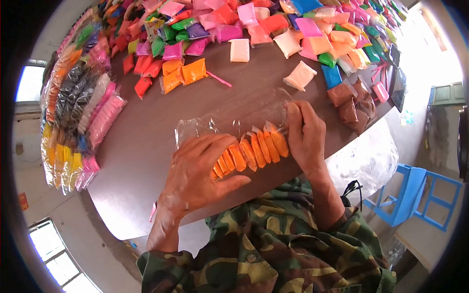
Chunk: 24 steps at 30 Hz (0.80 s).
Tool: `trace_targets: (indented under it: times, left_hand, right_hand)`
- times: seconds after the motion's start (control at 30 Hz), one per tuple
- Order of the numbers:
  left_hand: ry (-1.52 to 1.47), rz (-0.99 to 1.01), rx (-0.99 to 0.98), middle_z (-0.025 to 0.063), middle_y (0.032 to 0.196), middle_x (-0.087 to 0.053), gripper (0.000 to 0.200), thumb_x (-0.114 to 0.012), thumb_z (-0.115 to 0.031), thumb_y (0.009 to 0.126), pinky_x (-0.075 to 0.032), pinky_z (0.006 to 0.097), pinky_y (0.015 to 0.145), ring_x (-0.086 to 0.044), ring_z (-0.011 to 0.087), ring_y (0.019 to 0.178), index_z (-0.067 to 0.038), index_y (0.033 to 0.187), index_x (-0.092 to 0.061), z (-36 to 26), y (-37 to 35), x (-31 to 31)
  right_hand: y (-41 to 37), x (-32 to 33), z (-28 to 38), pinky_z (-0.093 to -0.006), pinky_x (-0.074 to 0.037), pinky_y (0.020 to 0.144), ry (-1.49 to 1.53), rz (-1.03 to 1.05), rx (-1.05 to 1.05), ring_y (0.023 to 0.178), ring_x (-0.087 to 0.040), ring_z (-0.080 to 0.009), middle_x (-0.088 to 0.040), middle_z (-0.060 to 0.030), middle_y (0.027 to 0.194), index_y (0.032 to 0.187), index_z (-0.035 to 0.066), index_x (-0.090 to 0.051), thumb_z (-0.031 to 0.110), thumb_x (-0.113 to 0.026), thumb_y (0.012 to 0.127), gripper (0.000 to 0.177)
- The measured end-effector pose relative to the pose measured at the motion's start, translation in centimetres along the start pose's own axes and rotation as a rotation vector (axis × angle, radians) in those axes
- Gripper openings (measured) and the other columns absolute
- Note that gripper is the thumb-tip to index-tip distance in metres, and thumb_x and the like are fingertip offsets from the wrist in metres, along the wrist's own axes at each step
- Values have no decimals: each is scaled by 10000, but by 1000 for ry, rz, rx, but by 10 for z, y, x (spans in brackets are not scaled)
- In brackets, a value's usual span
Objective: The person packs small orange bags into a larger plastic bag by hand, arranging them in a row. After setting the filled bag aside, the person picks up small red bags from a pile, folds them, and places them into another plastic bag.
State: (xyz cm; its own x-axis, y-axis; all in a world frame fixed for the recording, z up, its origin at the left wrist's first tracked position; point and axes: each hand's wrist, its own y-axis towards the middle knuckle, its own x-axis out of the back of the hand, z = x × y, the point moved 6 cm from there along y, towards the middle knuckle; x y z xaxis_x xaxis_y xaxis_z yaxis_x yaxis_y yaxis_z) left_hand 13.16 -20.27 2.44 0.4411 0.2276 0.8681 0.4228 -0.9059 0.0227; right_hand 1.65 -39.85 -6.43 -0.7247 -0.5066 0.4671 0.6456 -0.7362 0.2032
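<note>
A row of small orange packets (256, 150) stands side by side at the near part of the brown table, with a clear plastic bag (212, 126) spread along its far side. My left hand (195, 168) wraps over the left end of the row, fingers on the far side and thumb along the near side. Around the right end, my right hand (307, 134) pinches the edge of the clear plastic, thumb and fingers closed. The left end of the row is hidden under my left hand.
Loose packets in many colours (215, 24) heap across the far side of the brown table (141, 161). Filled clear bags of packets (78, 117) are stacked at the left. Brown packets (352, 105) lie at the right, near clear plastic sheeting (369, 158) and a blue stool (408, 195).
</note>
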Motion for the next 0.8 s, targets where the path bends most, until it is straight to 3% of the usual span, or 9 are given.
trace_targets:
  times: [0.27,0.37,0.57,0.8]
  left_hand:
    - [-253,54,-55,136,1128,-763,255,-808,-154,904,-599,398,909,-739,312,1044,-44,1126,-746,27,-3,-24]
    - [-201,82,-28,140,1159,-772,332,-861,-166,852,-591,424,948,-745,330,1082,-58,1150,-764,26,-3,-22]
    - [-42,36,-15,104,1265,-730,392,-859,-234,856,-573,437,976,-707,317,1154,-77,1190,-729,13,-13,3]
    - [-161,-61,-34,116,1157,-775,220,-819,-58,864,-600,403,866,-750,312,984,-50,1075,-755,38,-26,-14]
  right_hand:
    - [1,-4,-2,-436,-521,612,-26,-9,2,684,-689,-415,-666,-220,757,1046,38,-678,180,-642,1063,147]
    - [1,-4,-2,-439,-525,620,-5,-12,-3,695,-691,-419,-671,-223,766,1050,40,-678,182,-641,1064,147]
    - [1,-3,-3,-436,-523,624,-53,-13,-10,701,-691,-418,-669,-222,766,1050,33,-676,178,-633,1068,153]
    - [1,-4,-4,-424,-516,619,-49,8,-16,669,-686,-393,-658,-215,753,1063,19,-674,162,-630,1069,150]
